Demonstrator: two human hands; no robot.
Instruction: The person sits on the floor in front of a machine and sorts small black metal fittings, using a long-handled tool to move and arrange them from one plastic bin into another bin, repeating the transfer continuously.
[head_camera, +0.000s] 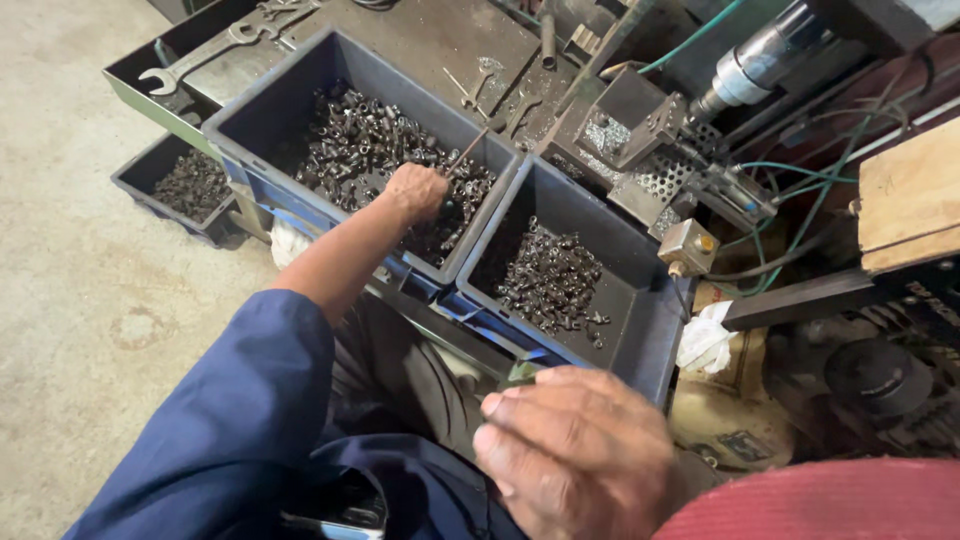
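A workshop with a bare concrete floor (70, 300) and a cluttered metal bench (440, 40). At the bench's front edge sit two dark blue bins. The left hand (417, 190), closed in a fist and gripping a thin rod (465, 152), digs into the small metal parts (370, 150) filling the left bin (255, 120). The right hand (575, 455), fingers together and bent, rests near the front corner of the right bin (640, 330), which holds fewer parts.

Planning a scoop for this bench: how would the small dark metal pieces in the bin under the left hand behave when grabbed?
The metal pieces look like short steel rings, so probably heavy for their size. Heaped loosely in the grey bin, they would likely shift and spill between fingers. Their sheen hints at oil, so perhaps slippery for the left hand.
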